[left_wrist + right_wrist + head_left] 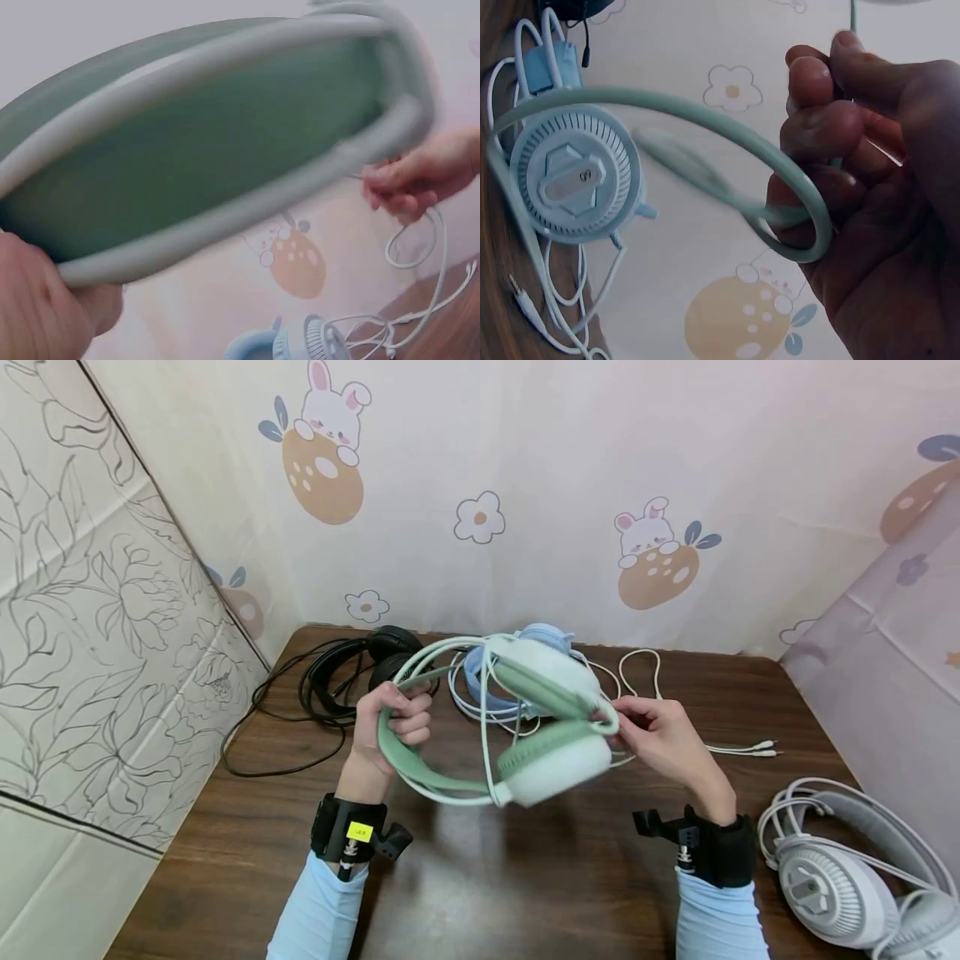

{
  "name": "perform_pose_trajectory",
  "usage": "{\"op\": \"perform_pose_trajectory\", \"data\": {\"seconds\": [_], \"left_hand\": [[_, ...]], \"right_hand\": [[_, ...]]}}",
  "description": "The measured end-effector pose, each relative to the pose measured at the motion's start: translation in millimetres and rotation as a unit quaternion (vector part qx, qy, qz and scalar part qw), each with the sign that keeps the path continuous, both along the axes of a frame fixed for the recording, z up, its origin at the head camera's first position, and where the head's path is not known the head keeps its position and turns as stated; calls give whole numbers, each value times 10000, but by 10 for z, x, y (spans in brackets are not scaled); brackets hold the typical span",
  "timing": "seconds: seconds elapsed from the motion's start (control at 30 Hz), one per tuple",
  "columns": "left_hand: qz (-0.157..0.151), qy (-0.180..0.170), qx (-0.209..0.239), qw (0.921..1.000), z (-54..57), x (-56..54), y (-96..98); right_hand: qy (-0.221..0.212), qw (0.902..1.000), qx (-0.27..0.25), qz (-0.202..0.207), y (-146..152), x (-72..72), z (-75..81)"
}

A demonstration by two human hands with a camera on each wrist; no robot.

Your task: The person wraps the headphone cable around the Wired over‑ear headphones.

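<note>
Printed wallpaper (555, 460), with bunnies and flowers, stood at twelve o'clock behind a dark wood-grain table (525, 885). Over the middle of that table, lifted clear of it, a pair of green-and-white over-ear headphones (551, 747) hung between both hands, its headband toward nine o'clock and its ear cups toward three. At the nine o'clock end, the left hand (392, 727) gripped the padded headband, fingers curled round it. At three o'clock, beside the cups, the right hand (663, 735) pinched the pale green cable (727, 127) between thumb and fingers, a loop of it hanging past the palm. Black headphones (392, 645) lay at ten o'clock with their cord spread out, and light-blue headphones (546, 635) at twelve, partly hidden behind the raised pair. Two white plugs (765, 746) rested near two o'clock; white-and-grey headphones (825, 889) lay at four. Black straps (723, 852) circled both wrists above light-blue sleeves (315, 914).
</note>
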State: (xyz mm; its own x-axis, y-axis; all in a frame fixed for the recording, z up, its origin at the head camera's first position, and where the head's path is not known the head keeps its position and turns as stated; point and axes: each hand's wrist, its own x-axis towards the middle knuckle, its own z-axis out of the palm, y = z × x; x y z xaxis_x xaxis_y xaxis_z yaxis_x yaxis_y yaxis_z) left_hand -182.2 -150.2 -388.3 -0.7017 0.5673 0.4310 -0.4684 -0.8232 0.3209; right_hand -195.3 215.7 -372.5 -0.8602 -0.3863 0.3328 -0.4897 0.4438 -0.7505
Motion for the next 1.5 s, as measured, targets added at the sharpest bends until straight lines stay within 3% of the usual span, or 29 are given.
{"op": "perform_pose_trajectory", "data": {"seconds": [0.1, 0.3, 0.47, 0.6, 0.77, 0.87, 1.0, 1.23, 1.43, 1.5], "left_hand": [[98, -471, 465, 9978, -9, 4, -13], [480, -989, 823, 9905, -34, 31, -6], [795, -1732, 1291, 9731, -53, 48, -17], [1061, -2053, 1496, 9614, -77, 47, -27], [1412, -2273, 1283, 9550, -76, 42, -33], [1783, -2361, 1076, 9492, -51, 35, -51], [2308, -2472, 935, 9364, -20, 21, -118], [3144, -2445, 628, 9151, 12, 1, -256], [3821, -2435, 120, 8914, 45, -23, -310], [3941, -2391, -82, 8874, 48, -28, -305]], "right_hand": [[-231, 9996, 51, 142, -52, 4, 2], [-368, 9976, 386, 451, -139, 16, 5], [-104, 9946, 859, 571, -243, 66, 48], [171, 9894, 1075, 957, -368, 137, 94], [616, 9823, 1204, 1294, -543, 268, 148], [907, 9767, 1279, 1466, -630, 358, 186], [947, 9716, 1437, 1624, -689, 478, 257], [451, 9664, 1713, 1861, -675, 661, 402], [881, 9659, 1504, 1916, -618, 762, 475], [1030, 9656, 1343, 1975, -603, 773, 483]]}}
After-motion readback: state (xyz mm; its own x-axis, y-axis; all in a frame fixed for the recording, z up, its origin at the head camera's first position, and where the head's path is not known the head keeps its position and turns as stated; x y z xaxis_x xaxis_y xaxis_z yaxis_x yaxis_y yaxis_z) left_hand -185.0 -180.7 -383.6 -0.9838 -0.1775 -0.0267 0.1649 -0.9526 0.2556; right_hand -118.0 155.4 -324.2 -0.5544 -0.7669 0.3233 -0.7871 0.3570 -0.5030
